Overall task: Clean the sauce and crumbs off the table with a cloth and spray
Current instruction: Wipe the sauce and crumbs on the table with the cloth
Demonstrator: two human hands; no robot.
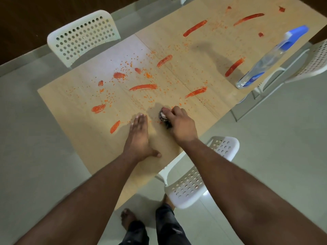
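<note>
- Cloth (164,118) bunched in my right hand (180,123), fingers curled round it, scrubbing table (177,149) near its front edge.
- Left hand (139,133) flat, fingers straight, bracing me beside cloth.
- Spray bottle (269,59) far right of cloth, sauce smears (143,87) beyond it.

A light wooden table (74,96) bears red sauce streaks (143,87), orange crumbs (127,64), and a spray bottle (265,62).

Left grip (139,133) flat, fingers straight; right grip (178,124) curled tight, both arms outstretched.
</note>
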